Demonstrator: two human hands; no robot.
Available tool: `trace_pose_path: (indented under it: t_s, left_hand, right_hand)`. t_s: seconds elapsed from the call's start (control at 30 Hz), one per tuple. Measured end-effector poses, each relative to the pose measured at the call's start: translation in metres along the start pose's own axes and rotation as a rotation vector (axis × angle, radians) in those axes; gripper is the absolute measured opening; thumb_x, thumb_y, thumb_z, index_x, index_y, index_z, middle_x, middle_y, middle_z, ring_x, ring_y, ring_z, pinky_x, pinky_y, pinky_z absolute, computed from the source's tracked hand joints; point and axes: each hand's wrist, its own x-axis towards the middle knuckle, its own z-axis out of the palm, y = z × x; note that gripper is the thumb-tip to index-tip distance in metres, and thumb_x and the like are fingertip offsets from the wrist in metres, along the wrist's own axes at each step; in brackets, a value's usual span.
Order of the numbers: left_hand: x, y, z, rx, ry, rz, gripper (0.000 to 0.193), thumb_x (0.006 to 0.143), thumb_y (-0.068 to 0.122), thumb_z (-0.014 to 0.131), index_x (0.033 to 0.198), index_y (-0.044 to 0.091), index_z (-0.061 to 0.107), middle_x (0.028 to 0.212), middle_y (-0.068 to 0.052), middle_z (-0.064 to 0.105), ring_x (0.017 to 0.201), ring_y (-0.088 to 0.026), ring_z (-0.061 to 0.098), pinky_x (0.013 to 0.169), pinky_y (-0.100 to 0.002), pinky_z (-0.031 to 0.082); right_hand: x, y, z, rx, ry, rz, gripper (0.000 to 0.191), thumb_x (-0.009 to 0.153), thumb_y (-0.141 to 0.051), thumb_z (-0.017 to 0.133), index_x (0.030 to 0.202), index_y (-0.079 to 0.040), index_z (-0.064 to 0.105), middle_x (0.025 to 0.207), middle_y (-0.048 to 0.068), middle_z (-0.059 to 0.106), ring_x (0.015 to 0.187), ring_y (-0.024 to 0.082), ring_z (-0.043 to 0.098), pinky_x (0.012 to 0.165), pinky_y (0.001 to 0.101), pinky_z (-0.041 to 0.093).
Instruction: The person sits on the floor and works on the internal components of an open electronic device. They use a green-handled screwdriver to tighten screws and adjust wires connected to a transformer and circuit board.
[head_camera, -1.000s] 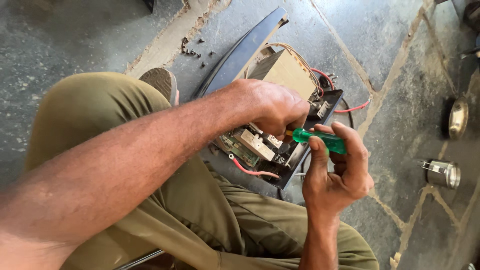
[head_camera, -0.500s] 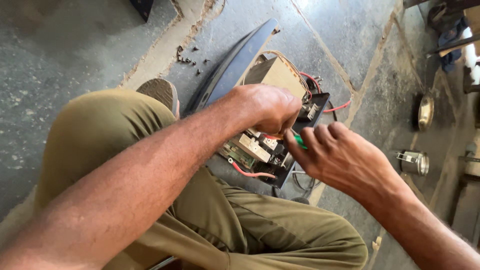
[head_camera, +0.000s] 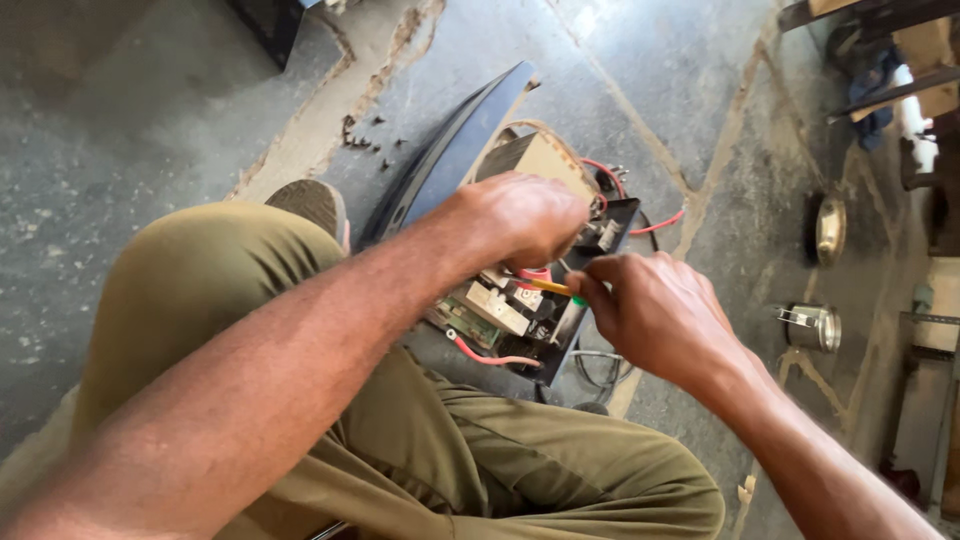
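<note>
Circuit board (head_camera: 500, 310) sits in an opened black casing (head_camera: 600, 240) on the stone floor (head_camera: 150, 150), between the knees. Left hand (head_camera: 520, 215) rests curled on top of it, gripping something unclear. Screwdriver (head_camera: 550, 287) shaft runs roughly level, tip pointing left into the board. Right hand (head_camera: 655, 315), just right of the board, pinches its green handle, wrist bent inward.

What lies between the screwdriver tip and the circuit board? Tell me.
Nothing visible does. The right hand holds the screwdriver, whose shaft runs straight in over the circuit board. The left hand rests on the unit just above it, and hides the tip itself. The red wire lies lower, clear of it.
</note>
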Motion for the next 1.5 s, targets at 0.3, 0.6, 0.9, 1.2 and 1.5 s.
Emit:
trace_pose_path:
  t_s: [0.3, 0.6, 0.9, 1.2, 1.5]
  left_hand:
    - [0.005, -0.014, 0.011, 0.415, 0.277, -0.109, 0.033, 0.090, 0.014, 0.072, 0.119, 0.001, 0.068, 0.128, -0.019, 0.064, 0.123, -0.032, 0.060, 0.099, -0.054, 0.050]
    - [0.014, -0.035, -0.002, 0.376, 0.265, -0.439, 0.072, 0.087, 0.015, 0.071, 0.146, -0.010, 0.038, 0.154, -0.039, 0.020, 0.102, -0.052, 0.067, 0.073, -0.047, 0.063]
    - [0.019, -0.039, 0.003, 0.459, 0.214, -0.462, 0.060, 0.086, -0.001, 0.071, 0.140, -0.010, 0.049, 0.158, -0.037, 0.016, 0.088, -0.046, 0.072, 0.063, -0.039, 0.065]
    - [0.018, -0.037, 0.005, 0.405, 0.253, -0.444, 0.060, 0.079, 0.010, 0.080, 0.132, -0.010, 0.060, 0.157, -0.039, 0.023, 0.090, -0.044, 0.072, 0.065, -0.041, 0.065]
    - [0.022, -0.039, 0.006, 0.402, 0.291, -0.447, 0.057, 0.078, 0.012, 0.082, 0.128, -0.009, 0.063, 0.155, -0.040, 0.025, 0.088, -0.045, 0.073, 0.061, -0.042, 0.064]
  right_hand:
    - [-0.013, -0.007, 0.026, -1.015, 0.273, -0.495, 0.016, 0.089, -0.022, 0.062, 0.095, -0.008, 0.067, 0.081, 0.000, 0.064, 0.079, 0.016, 0.065, 0.065, 0.0319, 0.047]
    - [0.005, -0.008, 0.036, -0.996, 0.339, -0.463, 0.021, 0.098, -0.028, 0.055, 0.088, -0.014, 0.067, 0.066, -0.004, 0.058, 0.062, 0.013, 0.059, 0.056, 0.0301, 0.041]
    - [-0.002, -0.007, 0.049, -1.014, 0.411, -0.467, 0.035, 0.106, -0.033, 0.056, 0.074, -0.017, 0.059, 0.065, -0.005, 0.056, 0.060, 0.012, 0.056, 0.055, 0.0292, 0.037]
    - [0.007, -0.005, 0.046, -0.876, 0.321, -0.354, 0.046, 0.106, -0.051, 0.044, 0.079, -0.020, 0.064, 0.064, -0.002, 0.065, 0.055, 0.015, 0.063, 0.055, 0.0306, 0.045]
    - [0.007, -0.016, 0.037, -0.753, 0.122, -0.205, 0.052, 0.107, -0.053, 0.041, 0.080, -0.017, 0.068, 0.060, 0.000, 0.067, 0.051, 0.015, 0.065, 0.049, 0.0331, 0.046]
